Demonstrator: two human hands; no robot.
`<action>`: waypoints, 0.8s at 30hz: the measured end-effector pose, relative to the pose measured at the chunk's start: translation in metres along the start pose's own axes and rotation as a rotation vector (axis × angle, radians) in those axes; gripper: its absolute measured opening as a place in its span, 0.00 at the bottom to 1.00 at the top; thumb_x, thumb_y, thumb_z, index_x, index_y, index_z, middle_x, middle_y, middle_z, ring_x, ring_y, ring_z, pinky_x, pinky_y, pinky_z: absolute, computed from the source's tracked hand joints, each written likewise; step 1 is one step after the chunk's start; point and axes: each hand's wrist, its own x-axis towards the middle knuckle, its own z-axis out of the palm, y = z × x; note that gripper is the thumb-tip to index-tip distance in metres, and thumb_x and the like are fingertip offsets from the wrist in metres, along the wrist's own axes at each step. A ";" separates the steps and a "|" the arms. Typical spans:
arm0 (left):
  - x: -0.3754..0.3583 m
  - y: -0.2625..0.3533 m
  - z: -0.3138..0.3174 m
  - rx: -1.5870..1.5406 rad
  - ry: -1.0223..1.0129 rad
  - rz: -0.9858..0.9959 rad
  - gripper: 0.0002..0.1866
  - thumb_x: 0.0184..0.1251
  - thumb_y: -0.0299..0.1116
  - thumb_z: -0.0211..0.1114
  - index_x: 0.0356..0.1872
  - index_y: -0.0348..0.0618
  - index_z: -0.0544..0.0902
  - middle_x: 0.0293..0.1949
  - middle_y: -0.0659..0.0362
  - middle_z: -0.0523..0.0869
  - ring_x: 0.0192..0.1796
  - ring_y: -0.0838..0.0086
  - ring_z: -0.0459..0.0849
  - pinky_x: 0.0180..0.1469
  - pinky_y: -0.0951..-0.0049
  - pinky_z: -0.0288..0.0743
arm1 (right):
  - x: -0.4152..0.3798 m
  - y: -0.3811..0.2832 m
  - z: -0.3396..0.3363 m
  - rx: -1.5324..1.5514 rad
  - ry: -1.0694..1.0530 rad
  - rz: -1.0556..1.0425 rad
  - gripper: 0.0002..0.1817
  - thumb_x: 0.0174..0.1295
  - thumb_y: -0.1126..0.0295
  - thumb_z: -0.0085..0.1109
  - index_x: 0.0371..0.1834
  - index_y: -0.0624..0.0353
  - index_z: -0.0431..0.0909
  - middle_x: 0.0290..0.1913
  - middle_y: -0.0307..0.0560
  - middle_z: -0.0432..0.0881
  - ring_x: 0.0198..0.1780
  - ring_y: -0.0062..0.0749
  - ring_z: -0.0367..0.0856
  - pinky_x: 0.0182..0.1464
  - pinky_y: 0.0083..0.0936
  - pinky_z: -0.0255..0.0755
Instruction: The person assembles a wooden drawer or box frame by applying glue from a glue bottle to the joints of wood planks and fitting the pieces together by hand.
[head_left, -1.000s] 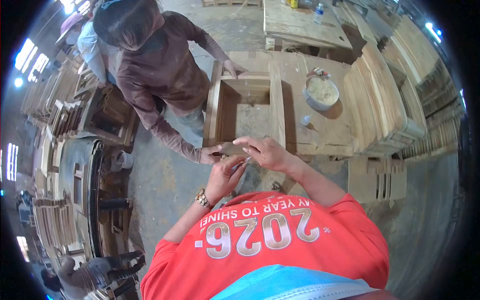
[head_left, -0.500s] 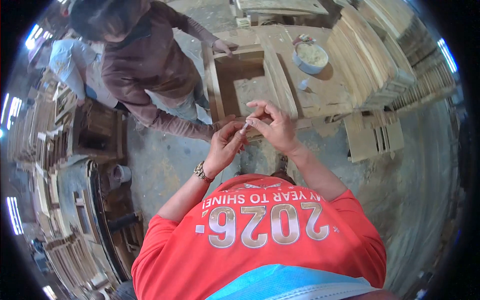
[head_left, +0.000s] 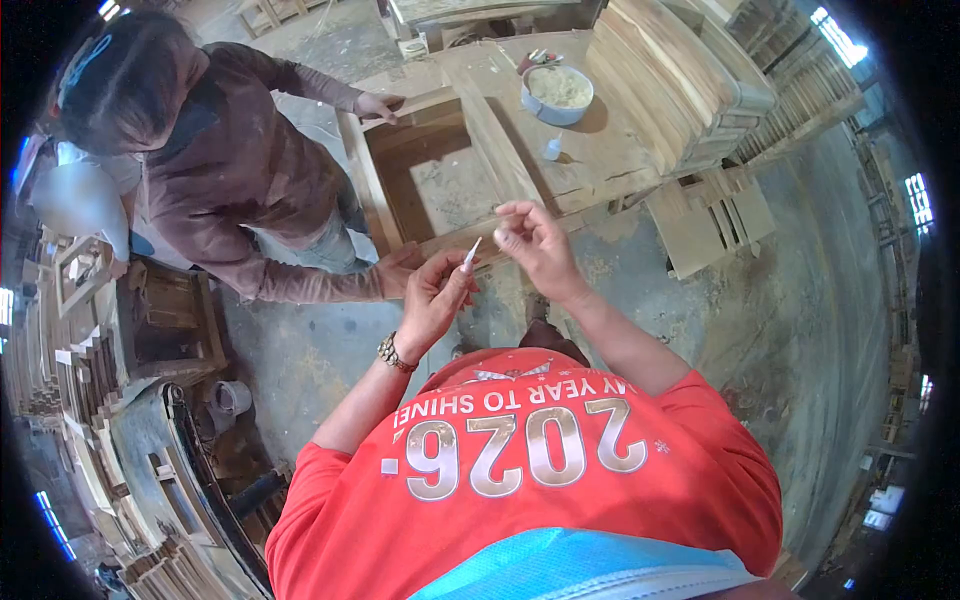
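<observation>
My left hand (head_left: 436,298), with a watch at the wrist, is closed around a small white glue bottle (head_left: 467,266). The bottle's thin pointed nozzle sticks up past my fingertips; its lower part is hidden in my hand. To the right, my right hand (head_left: 541,255) is raised apart from the nozzle, its index finger and thumb separated. No object shows clearly in it. Just beyond both hands lies a wooden frame (head_left: 487,150) on the workbench. A co-worker's two hands rest at its left side, one near my left hand.
On the workbench (head_left: 610,150) stand a tub (head_left: 556,96) of pale material and a small white bottle (head_left: 553,149). Stacked wooden panels (head_left: 680,85) rise at the right. The co-worker (head_left: 240,165) stands at left. A bucket (head_left: 232,398) is on the floor.
My right hand has drawn away from the bottle's tip, leaving the nozzle bare in my left hand. The view has shifted, so the bench appears further left.
</observation>
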 end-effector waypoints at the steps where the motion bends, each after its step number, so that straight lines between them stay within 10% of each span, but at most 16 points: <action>1: 0.005 -0.001 0.005 -0.003 0.000 -0.003 0.13 0.79 0.38 0.59 0.53 0.40 0.81 0.31 0.64 0.85 0.29 0.86 0.79 0.31 0.83 0.73 | -0.002 0.003 0.002 0.049 -0.041 0.014 0.15 0.67 0.71 0.65 0.55 0.60 0.76 0.38 0.34 0.81 0.40 0.15 0.78 0.45 0.17 0.73; 24: 0.124 0.016 0.065 0.162 0.174 0.056 0.14 0.77 0.30 0.61 0.58 0.35 0.77 0.42 0.60 0.87 0.44 0.81 0.85 0.48 0.77 0.79 | 0.116 0.032 -0.075 0.315 -0.229 0.124 0.20 0.63 0.76 0.67 0.57 0.61 0.73 0.42 0.40 0.83 0.45 0.20 0.82 0.48 0.20 0.78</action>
